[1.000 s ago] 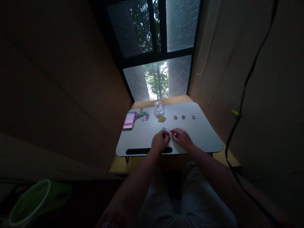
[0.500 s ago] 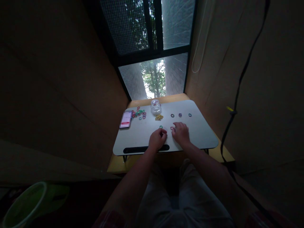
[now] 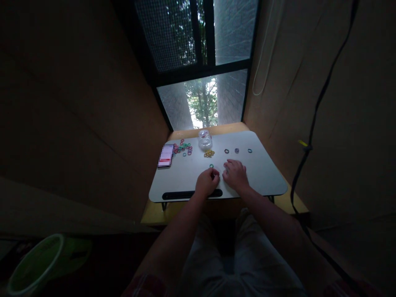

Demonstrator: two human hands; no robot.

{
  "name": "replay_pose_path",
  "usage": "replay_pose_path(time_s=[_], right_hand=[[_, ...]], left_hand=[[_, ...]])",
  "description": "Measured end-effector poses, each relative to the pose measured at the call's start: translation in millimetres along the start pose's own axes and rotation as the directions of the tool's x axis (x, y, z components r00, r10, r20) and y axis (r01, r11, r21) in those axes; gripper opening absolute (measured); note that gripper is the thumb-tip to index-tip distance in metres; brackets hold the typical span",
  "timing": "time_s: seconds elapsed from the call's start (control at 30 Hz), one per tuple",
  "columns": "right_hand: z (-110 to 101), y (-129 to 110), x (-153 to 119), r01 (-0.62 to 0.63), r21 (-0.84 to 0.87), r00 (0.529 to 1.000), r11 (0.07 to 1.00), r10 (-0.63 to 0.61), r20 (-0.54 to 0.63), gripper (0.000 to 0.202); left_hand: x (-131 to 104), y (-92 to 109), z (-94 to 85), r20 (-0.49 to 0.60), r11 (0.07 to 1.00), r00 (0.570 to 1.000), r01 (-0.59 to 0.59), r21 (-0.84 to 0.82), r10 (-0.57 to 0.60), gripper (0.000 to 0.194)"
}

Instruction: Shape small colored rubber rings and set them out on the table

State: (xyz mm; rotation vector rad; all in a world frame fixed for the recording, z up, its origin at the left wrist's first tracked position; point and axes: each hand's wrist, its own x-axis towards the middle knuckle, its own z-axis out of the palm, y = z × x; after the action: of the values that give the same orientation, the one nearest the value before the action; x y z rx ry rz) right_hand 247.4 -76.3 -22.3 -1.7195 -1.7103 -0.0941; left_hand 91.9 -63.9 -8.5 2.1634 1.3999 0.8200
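Note:
My left hand (image 3: pixel 208 182) rests near the front of the white lap table (image 3: pixel 179 177), its fingers curled closed; whatever they hold is hidden. Just beyond it lies a small green ring (image 3: pixel 211 166), perhaps a hair tie. To the right, my right hand (image 3: pixel 235 175) is low over the surface with its fingers partly spread, apart from the left hand. Any ring under its fingertips is hard to make out. A cluster of yellow rings (image 3: pixel 209 153) lies farther back. Beyond my right hand, a dark ring (image 3: pixel 227 151), a purple bunch (image 3: pixel 236 151) and a teal ring (image 3: pixel 250 151) form a row.
A clear plastic jar (image 3: pixel 205 141) stands at the back. Many-coloured rings (image 3: pixel 183 147) are scattered at the left, beside a phone (image 3: pixel 166 156). A black slot (image 3: pixel 177 195) runs along the front edge. A dark strap (image 3: pixel 315 109) hangs at the right; a green basket (image 3: pixel 37 264) sits lower left.
The view has shifted slightly, moving the table a little rightward in frame. My right fingers now cover the spot where a pink ring showed. My left hand stays curled in place.

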Motion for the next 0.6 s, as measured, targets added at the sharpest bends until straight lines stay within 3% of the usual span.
replay_pose_path(time_s=[0.33,0.6], right_hand=[[-5.2,-1.8,-1.8,0.088,0.044,0.991,0.995,-0.091,0.095,0.028],[-2.1,1.7,-0.5,0.064,0.118,0.996,0.991,-0.071,0.058,0.028]], left_hand=[[-0.2,-0.3,0.8,-0.015,1.000,1.000,-0.006,0.006,0.006,0.013],[0.2,-1.3,1.7,-0.006,1.000,1.000,-0.003,0.007,0.003,0.012]])
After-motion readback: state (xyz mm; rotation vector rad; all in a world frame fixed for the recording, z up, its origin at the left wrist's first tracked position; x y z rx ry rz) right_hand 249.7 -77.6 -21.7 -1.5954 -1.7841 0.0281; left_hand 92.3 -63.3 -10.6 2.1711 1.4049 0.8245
